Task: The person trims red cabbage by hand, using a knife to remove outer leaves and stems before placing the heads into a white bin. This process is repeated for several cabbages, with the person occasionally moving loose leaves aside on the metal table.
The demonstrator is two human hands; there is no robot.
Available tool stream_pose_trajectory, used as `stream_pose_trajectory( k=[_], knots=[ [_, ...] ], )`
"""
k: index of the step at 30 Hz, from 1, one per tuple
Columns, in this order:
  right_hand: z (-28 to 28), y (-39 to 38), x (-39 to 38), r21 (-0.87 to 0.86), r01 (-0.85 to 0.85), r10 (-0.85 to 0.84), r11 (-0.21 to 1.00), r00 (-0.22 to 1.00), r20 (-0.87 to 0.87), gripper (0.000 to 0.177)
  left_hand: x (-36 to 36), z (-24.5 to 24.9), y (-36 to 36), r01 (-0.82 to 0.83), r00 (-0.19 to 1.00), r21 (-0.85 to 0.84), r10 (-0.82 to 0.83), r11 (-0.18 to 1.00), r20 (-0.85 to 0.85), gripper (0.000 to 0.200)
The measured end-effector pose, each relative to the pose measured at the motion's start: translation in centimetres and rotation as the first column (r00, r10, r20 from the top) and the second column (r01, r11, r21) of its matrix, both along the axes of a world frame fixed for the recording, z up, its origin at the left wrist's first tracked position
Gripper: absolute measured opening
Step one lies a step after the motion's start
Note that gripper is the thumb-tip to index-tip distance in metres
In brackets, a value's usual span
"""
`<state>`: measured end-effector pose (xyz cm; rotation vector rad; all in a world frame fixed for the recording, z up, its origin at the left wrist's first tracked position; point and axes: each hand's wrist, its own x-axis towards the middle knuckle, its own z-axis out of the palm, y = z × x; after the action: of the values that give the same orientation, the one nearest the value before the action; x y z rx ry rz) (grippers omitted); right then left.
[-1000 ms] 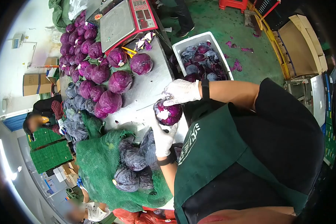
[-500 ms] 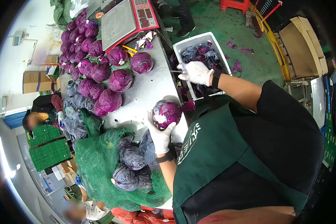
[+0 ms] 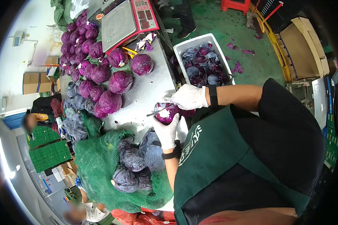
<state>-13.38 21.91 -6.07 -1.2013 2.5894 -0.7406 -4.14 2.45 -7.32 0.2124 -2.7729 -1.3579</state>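
My left hand [image 3: 166, 131], in a white glove, grips a red cabbage [image 3: 166, 116] at the near edge of the steel table [image 3: 146, 90]. In my gloved right hand [image 3: 189, 96] is a knife [image 3: 159, 111], its thin dark blade lying across the top of that cabbage by the pale cut stem. Part of the cabbage is hidden behind both hands. Just left of my left hand, several dull, unpeeled cabbages [image 3: 134, 159] lie in an open green mesh sack [image 3: 97, 165].
Shiny peeled cabbages [image 3: 120, 81] are piled along the table's far side. A red-framed weighing scale [image 3: 118, 28] stands beyond them. A white foam box [image 3: 231, 69] of stripped leaves sits off the table's edge. Co-workers [image 3: 47, 112] are at the left; another person's legs [image 3: 184, 18] show behind.
My right hand has moved from over the foam box to the cabbage, bringing the knife across its top. My left hand still holds the cabbage, now slightly lower and turned.
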Motion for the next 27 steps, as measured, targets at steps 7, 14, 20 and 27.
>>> stream_pose_trajectory(
  k=[7,14,20,27],
  knots=[
    [0.8,0.2,-0.9,0.115,-0.052,0.058,0.992,0.997,-0.05,0.046,-0.7,-0.3,0.3,0.039,0.993,-0.132,-0.053,0.991,-0.109,0.097],
    [-0.2,-0.5,-1.8,-0.004,0.024,-0.025,1.0,0.979,-0.204,0.023,-1.2,-0.8,0.6,0.022,0.992,-0.122,-0.036,0.992,-0.121,0.093],
    [-0.6,-1.9,-2.7,-0.045,0.015,-0.022,0.999,0.988,-0.154,0.024,-1.6,0.4,0.7,-0.036,0.999,0.027,0.037,0.999,-0.029,0.085],
    [-1.5,-1.8,-7.9,0.081,0.236,-0.241,0.968,0.969,0.062,0.024,0.0,-0.4,1.2,0.066,0.996,-0.15,-0.076,0.987,-0.056,0.101]
  ],
)
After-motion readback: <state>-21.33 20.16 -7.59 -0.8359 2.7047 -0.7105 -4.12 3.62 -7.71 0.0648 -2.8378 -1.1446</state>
